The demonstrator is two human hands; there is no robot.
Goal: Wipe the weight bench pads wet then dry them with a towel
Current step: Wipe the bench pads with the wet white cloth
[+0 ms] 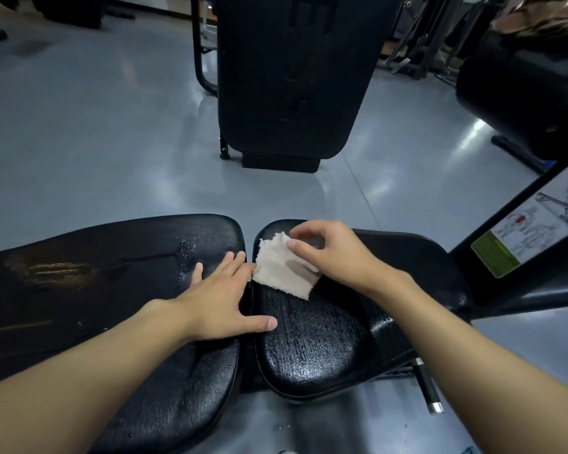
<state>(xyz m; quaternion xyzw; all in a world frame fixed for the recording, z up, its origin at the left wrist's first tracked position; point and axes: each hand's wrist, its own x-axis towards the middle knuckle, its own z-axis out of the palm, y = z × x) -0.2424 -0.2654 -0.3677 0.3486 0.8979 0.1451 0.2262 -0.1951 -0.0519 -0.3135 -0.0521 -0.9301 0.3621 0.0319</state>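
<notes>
Two black bench pads lie side by side in front of me. The long left pad (112, 273) has a worn, cracked patch and wet streaks. The smaller right seat pad (312, 342) glistens. A small beige cloth (281, 270) lies on the far end of the right pad. My right hand (335, 253) hovers over it, thumb and fingers curled, pinching the cloth's upper edge. My left hand (223, 296) rests flat on the left pad with fingers spread; its thumb reaches across the gap onto the right pad.
A black upright machine pad (286, 77) stands on the grey floor straight ahead. At the right a slanted frame bar carries an exercise instruction sticker (532, 227). A black adjustment handle with a chrome tip (428, 388) sticks out under the seat. More gym equipment stands at far right.
</notes>
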